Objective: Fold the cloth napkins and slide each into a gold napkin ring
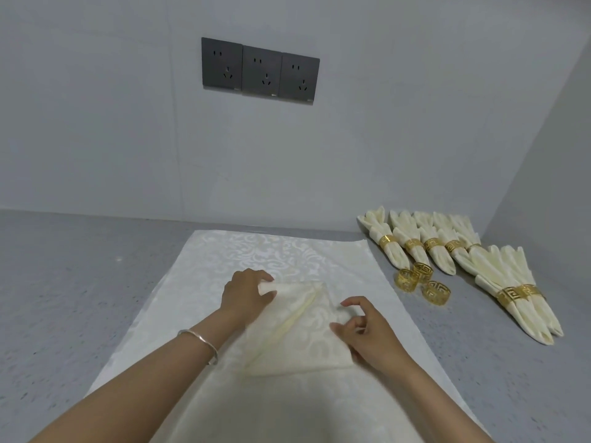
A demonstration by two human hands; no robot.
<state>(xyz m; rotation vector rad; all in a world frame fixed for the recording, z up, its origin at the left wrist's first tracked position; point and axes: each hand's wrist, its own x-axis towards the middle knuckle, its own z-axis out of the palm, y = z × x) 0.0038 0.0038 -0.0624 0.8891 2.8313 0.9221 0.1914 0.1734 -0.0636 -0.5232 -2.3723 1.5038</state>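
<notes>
Under both hands, the cream napkin lies folded, diagonally creased.

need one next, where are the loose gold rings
Head view, right side: three loose gold rings lie on the grey counter between the white cloth and the finished napkins.

A napkin is lying on middle of cloth, L hand sitting at its far-left corner, R hand at its right edge. 3 loose rings are sitting just R of cloth; ringed napkins lying behind & R of them, by wall.
</notes>
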